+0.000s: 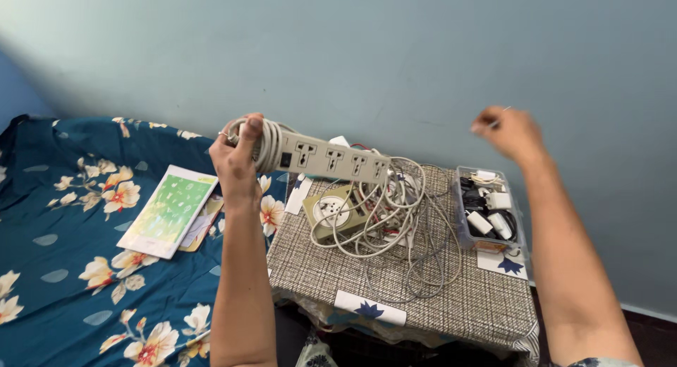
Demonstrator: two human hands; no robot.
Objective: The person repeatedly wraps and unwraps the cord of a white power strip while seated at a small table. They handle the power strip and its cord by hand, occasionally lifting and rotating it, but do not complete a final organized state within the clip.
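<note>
The left hand (236, 159) has its fingers wrapped around the end of a white power strip (331, 159), pressing a coil of white cord (268, 143) against it and holding the strip in the air above the left edge of the checked surface (451, 303). The right hand (511, 133) is raised near the wall above the far right corner, its fingers pinched together on a thin white cable end that is too blurred to tell apart. Below the strip, loose cables (405, 233) and a small socket box (331, 210) lie on the surface, a clear box of chargers (489, 210) sits at its right edge, and a green booklet (169, 210) lies on the flowered bed (63, 268) to the left.
</note>
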